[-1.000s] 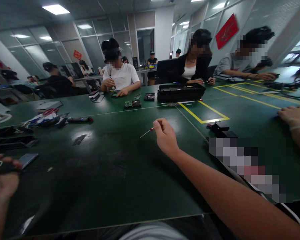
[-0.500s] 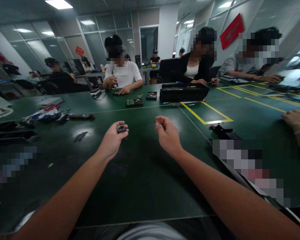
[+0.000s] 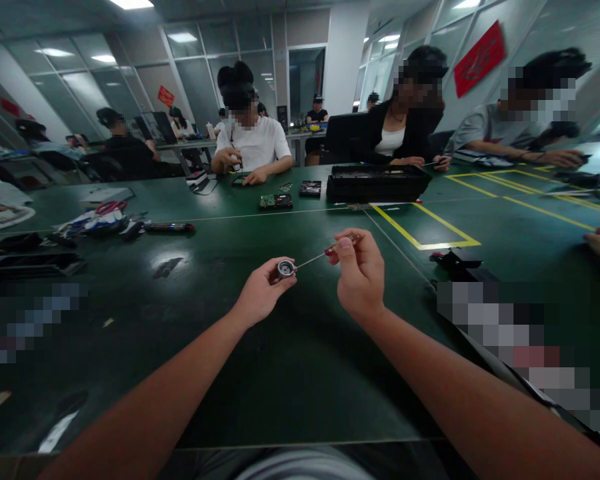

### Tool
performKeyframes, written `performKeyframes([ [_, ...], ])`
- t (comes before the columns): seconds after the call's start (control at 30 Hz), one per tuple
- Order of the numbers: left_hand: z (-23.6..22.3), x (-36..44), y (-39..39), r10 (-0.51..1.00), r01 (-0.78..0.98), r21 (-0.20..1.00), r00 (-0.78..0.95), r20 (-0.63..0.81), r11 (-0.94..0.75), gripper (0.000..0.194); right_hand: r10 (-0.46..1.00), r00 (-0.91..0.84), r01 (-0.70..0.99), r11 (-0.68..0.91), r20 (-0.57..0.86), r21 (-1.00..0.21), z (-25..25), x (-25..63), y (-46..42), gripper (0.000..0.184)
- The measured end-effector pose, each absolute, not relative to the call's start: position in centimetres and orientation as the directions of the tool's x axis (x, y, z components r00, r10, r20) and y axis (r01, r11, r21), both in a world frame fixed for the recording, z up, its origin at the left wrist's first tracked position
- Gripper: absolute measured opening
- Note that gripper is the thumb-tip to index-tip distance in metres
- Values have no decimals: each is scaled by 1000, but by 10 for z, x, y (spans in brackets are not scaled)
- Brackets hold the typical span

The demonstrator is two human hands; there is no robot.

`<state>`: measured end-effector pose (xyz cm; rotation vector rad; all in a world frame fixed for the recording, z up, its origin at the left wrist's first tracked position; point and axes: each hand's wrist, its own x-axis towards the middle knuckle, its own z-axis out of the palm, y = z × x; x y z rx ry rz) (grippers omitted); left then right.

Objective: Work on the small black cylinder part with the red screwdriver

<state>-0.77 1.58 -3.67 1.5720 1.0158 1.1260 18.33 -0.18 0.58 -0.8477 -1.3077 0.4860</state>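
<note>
My left hand (image 3: 263, 291) is closed around a small round dark part (image 3: 285, 269) with a silvery rim, its hollow face turned toward me. In my right hand (image 3: 361, 273) is a screwdriver (image 3: 334, 249) with a red, partly clear handle, pinched between thumb and fingers. Its thin metal shaft points left and its tip meets the right edge of the round part; whether it sits in a screw or slot I cannot tell. Both hands are raised above the green table (image 3: 280, 373).
Across the table lie a black housing (image 3: 377, 185), a green circuit board (image 3: 275, 201) and a hard drive (image 3: 311, 188). Tools and gloves (image 3: 100, 220) are heaped at left, beside a dark pen-like tool (image 3: 169, 228). Black parts (image 3: 463, 265) lie at right. Several people work around.
My left hand has moved right with the round part. The screwdriver in my right hand has swung into view, its shaft now reaching the part.
</note>
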Motion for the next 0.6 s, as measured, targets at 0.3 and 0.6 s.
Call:
performKeyframes([
  [0.3,-36,-6,13,940,98,961,256,226,-258,40,743,50,406,595,667,-693,9,185,-6,16],
  [0.6,-40,-8,14,928,123,943,254,272,-310,42,666,-26,539,637,746,-550,20,185,-12,14],
])
